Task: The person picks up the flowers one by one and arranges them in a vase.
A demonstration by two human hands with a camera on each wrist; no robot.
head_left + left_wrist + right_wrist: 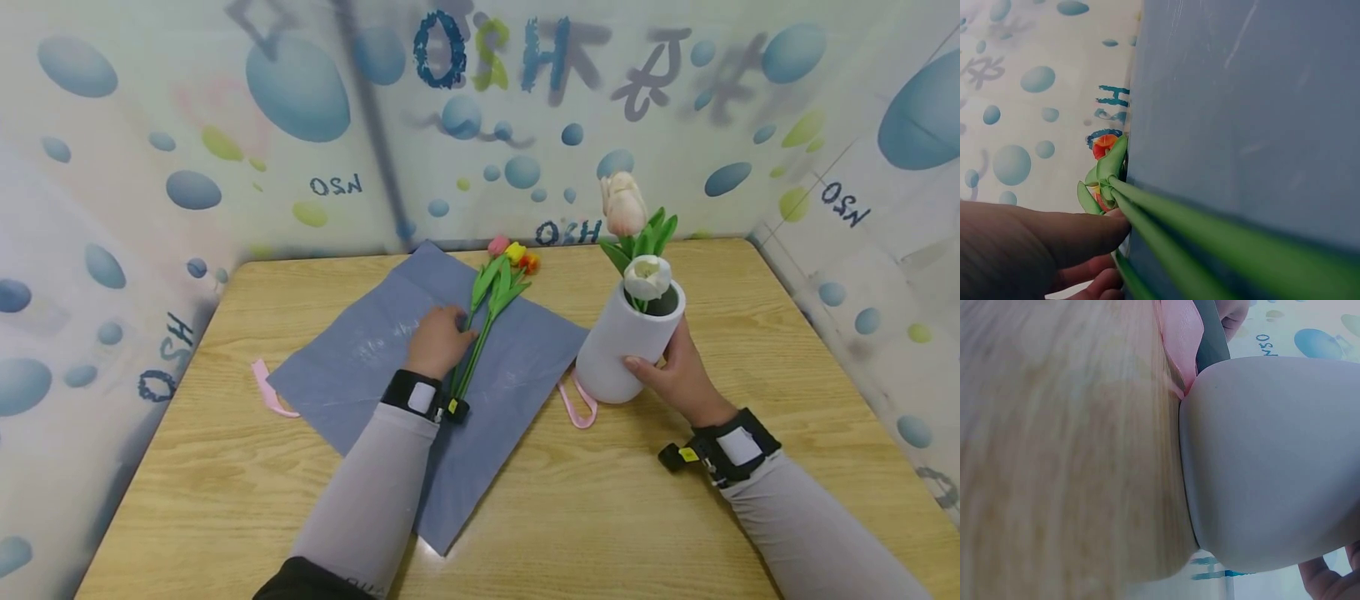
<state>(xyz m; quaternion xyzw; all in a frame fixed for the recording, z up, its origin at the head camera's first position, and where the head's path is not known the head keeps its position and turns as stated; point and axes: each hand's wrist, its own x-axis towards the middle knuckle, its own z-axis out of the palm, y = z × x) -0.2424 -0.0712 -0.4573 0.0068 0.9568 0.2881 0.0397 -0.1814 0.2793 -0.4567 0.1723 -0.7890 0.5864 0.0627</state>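
Three tulips, pink, yellow and orange-red, lie with long green stems [480, 346] on a blue-grey wrapping sheet [345, 333]. My left hand [437, 342] is at the stems, its thumb and fingers pinching one of them; the left wrist view has the thumb [1085, 236] on the near side and curled fingers below. On the right stands a white vase [618, 350], leaning slightly rightward in the head view. My right hand [686, 375] grips its side, thumb in front, other fingers mostly hidden behind. Two pale tulips [624, 204] with green leaves stand in the vase.
A pink ribbon shows at the sheet's left corner [270, 390], and a pink ribbon loop [581, 408] lies against the vase's base. Beneath everything is a wooden table [600, 517]. Behind its far edge rises a patterned backdrop [480, 183].
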